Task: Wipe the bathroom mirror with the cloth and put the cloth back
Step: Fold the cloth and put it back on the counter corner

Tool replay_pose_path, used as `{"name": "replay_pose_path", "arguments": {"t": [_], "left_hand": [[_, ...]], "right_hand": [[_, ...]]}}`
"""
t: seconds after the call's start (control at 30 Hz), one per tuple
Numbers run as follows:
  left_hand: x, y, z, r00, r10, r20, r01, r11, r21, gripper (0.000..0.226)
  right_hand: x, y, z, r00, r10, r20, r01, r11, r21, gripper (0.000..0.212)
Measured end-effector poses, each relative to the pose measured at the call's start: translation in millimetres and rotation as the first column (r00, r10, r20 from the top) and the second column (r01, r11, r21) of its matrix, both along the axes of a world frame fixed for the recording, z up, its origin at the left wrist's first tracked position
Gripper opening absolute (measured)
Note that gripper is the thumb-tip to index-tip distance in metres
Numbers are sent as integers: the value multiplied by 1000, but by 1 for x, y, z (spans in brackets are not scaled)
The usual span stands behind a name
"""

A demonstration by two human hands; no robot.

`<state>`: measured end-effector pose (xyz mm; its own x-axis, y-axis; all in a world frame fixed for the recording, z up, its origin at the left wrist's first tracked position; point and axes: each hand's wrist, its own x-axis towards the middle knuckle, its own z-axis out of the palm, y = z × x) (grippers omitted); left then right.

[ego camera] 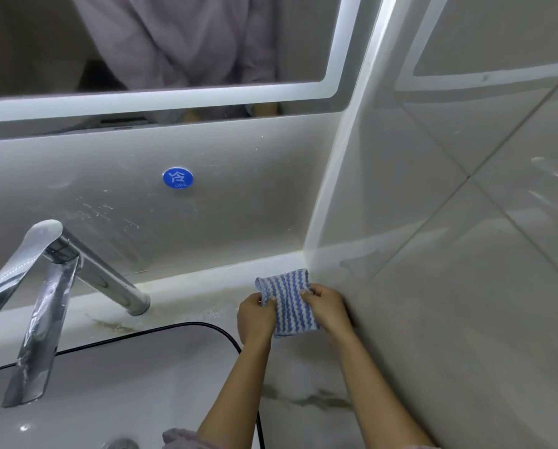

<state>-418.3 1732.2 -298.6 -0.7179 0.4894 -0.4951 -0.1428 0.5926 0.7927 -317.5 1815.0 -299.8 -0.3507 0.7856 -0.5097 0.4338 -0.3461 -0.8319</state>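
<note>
Both hands, left (255, 314) and right (326, 307), pinch the striped cloth (287, 303) at lower center, under a blue "COLD" sticker (177, 178) mid-left below the mirror (157, 53).

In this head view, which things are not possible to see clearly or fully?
Mirror: head view, top and left cut off by the picture edge; how clean it is cannot be told.
Cloth: head view, its side edges covered by the left hand and the right hand pinching it.
Blue sticker: head view, lower print too small to read.
Sink: head view, drain cut by bottom edge.
</note>
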Motion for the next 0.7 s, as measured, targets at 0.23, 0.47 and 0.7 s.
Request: {"name": "replay_pose_path", "arguments": {"t": [0.23,0.47,0.7], "left_hand": [[16,-9,-28,984,137,116,-120,983,-138,14],[15,-7,-34,978,147,148,-121,977,-175,24],[13,-8,-42,969,191,156,-154,963,-222,26]], "right_hand": [[3,-7,-31,998,-47,35,50,995,-87,16],[5,-10,-49,993,-117,22,119,980,-162,22],[8,-15,-54,993,-58,103,63,997,-42,20]]}}
